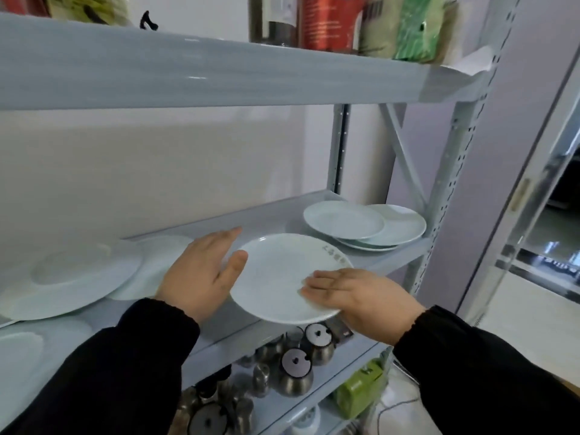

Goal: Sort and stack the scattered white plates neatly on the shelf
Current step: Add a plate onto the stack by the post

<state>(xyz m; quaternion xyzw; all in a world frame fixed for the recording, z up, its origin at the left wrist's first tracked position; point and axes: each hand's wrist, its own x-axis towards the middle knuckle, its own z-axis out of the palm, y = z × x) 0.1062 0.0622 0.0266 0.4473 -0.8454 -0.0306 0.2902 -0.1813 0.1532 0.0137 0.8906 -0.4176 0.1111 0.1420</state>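
Note:
I hold a small white plate (282, 274) level over the front edge of the middle shelf (386, 259). My right hand (361, 302) pinches its front right rim, with straight fingers on top and the rest of the hand under the rim. My left hand (204, 271) is at the plate's left edge, thumb on the rim and fingers straight beside it. A loose pile of three white plates (398, 224) lies at the shelf's right end. Larger white plates (78, 277) overlap at the left, with another plate (18, 350) at the front left corner.
The top shelf (219, 73) is close overhead and carries bottles and green packets (417, 26). Below, metal pots with lids (296, 368) and a green box (361, 387) fill the lower shelf. A perforated upright post (445, 183) closes the right end.

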